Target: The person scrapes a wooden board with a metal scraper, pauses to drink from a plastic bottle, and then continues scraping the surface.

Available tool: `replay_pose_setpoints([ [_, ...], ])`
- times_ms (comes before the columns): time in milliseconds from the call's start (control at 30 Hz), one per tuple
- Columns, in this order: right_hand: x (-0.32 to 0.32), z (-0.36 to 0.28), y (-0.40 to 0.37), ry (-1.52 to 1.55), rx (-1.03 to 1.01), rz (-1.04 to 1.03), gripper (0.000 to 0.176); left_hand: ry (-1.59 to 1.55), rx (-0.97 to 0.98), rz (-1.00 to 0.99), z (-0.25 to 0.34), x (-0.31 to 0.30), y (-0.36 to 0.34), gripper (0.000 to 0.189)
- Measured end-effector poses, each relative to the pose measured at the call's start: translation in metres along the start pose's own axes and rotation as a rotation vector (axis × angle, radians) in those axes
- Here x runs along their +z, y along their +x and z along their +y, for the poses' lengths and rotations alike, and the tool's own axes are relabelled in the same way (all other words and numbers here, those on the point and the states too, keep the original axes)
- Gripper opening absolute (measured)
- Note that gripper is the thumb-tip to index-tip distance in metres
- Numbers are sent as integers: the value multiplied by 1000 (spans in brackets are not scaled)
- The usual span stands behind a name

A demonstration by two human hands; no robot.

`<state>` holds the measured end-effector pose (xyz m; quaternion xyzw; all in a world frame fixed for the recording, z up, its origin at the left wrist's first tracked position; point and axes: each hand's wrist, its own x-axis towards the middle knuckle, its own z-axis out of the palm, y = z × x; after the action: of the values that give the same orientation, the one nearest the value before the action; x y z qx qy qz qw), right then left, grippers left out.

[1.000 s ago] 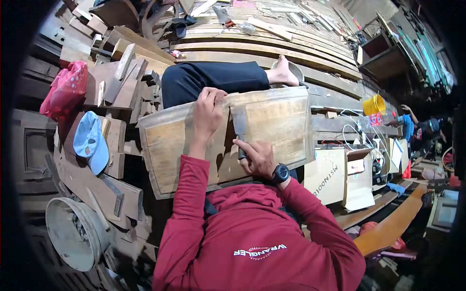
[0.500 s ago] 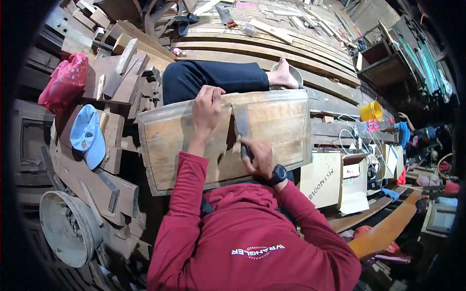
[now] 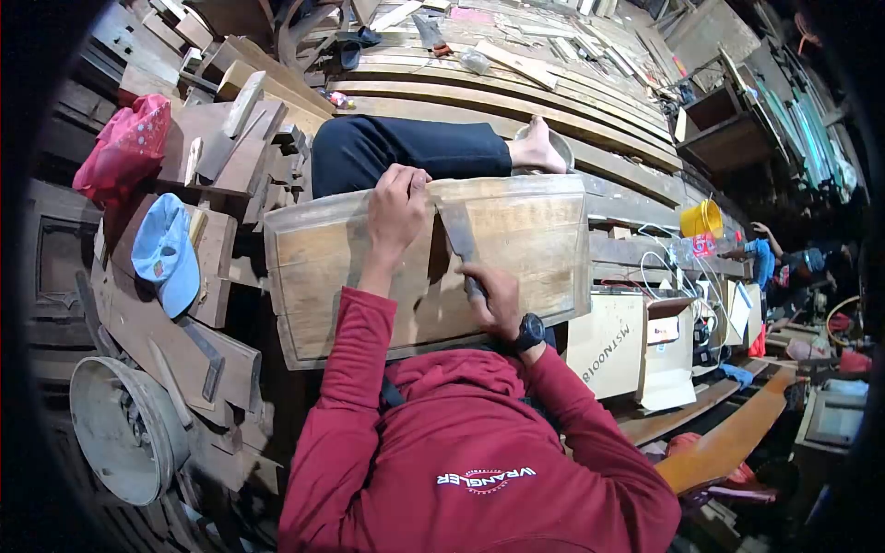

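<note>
Spanning the lap, the wooden panel point(image 3: 530, 244) lies with its broad face towards my head view, its near edge by the red shirt point(image 3: 498, 433) and its far edge by the dark trouser leg point(image 3: 415, 147). To the right of the panel I record the cardboard carton point(image 3: 604, 336), marked with black lettering. At lower left is the pale bucket point(image 3: 115, 429), its open mouth showing dark pieces inside. Above it in view are the red bag point(image 3: 124, 152) and, smaller, the light-blue cap point(image 3: 168, 253), on the boards.

Left hand point(image 3: 396, 217): at the panel's far edge, fingers bent and close together; I cannot tell whether they grip the edge or only press on it. Right hand point(image 3: 495, 300): fingers closed around the handle of the flat-bladed tool point(image 3: 459, 230), index finger reaching along it. The blade is over the panel's face, angled away from the body; its exact contact I cannot tell. A dark patch shows just left of the blade. Smallest item: the black watch point(image 3: 531, 332), on the right wrist.
</note>
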<state>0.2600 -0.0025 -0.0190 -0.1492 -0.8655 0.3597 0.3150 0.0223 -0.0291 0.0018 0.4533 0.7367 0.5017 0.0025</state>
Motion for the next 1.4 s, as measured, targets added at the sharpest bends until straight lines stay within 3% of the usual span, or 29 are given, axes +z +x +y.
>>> replay_pose_setpoints([
  [167,-3,10,-9,45,-123,96,39,91,19,41,-5,6,0,22],
  [300,-2,-14,13,-20,50,-19,35,151,31,42,-4,6,-2,20],
  [433,-8,3,-6,8,-88,63,36,217,32,16,-3,6,-1,18],
  [567,0,-6,5,15,120,-30,36,336,26,7,-4,9,-4,19],
  [667,-3,21,-19,118,-9,79,40,396,24,-12,-6,12,-5,19],
  [700,-4,18,-20,116,87,18,39,398,12,-44,-6,12,-5,21],
  [833,-3,-9,11,31,117,-17,34,419,-40,-150,-2,10,-5,23],
  [933,-7,10,-14,58,-62,109,38,405,-26,-158,-4,10,-3,23],
  [1067,0,-4,4,51,131,-13,33,407,-30,-139,-8,14,-5,23],
  [1233,-8,7,-5,69,-69,57,37,417,9,-125,-8,13,-3,25],
  [1333,-4,-8,12,17,105,-57,33,414,14,-109,-12,17,-5,24],
  [1400,-3,1,7,16,-6,39,36,415,25,-119,-12,15,-4,25],
])
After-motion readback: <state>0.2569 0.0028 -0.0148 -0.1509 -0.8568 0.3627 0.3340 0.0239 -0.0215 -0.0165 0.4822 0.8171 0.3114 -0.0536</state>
